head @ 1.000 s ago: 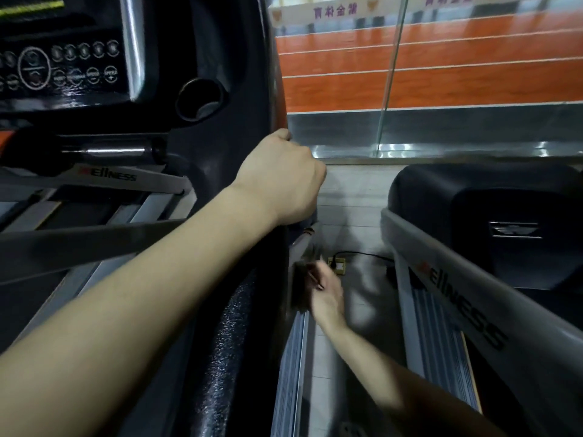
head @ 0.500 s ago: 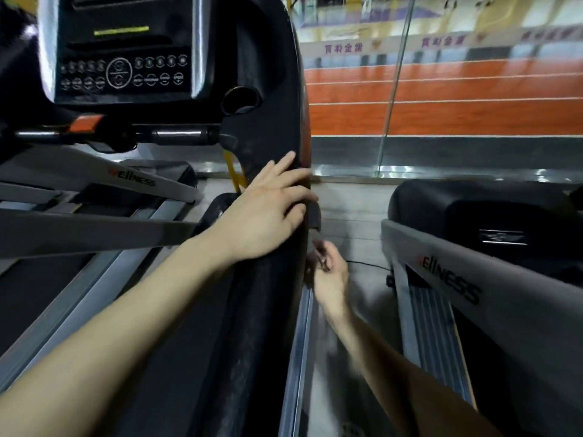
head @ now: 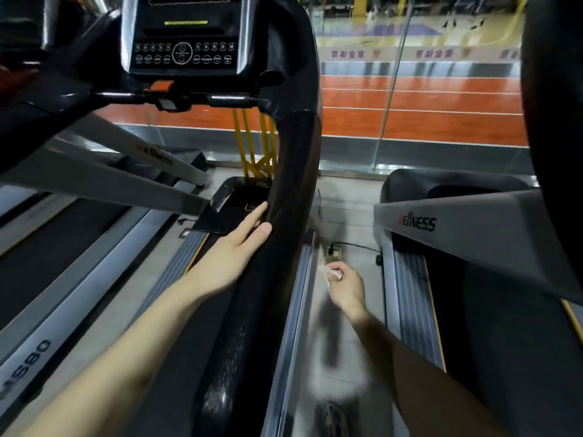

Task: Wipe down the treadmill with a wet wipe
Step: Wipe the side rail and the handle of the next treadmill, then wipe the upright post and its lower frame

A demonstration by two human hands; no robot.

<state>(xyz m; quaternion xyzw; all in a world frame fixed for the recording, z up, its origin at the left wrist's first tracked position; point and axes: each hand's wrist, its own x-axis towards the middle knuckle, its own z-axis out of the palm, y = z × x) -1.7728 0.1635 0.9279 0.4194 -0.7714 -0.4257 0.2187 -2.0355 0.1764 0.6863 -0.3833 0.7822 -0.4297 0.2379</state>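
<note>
With your left hand (head: pixel 235 252) flat and open on the handrail (head: pixel 285 197), lift the wipe (head: pixel 325 270) your right hand (head: pixel 347 287) pinches to the rail just right of that hand and press firmly.

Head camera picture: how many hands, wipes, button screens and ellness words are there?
Hands: 2 (left hand, right hand)
Wet wipe: 1
Button screen: 1
Ellness words: 2
Total: 6
</note>
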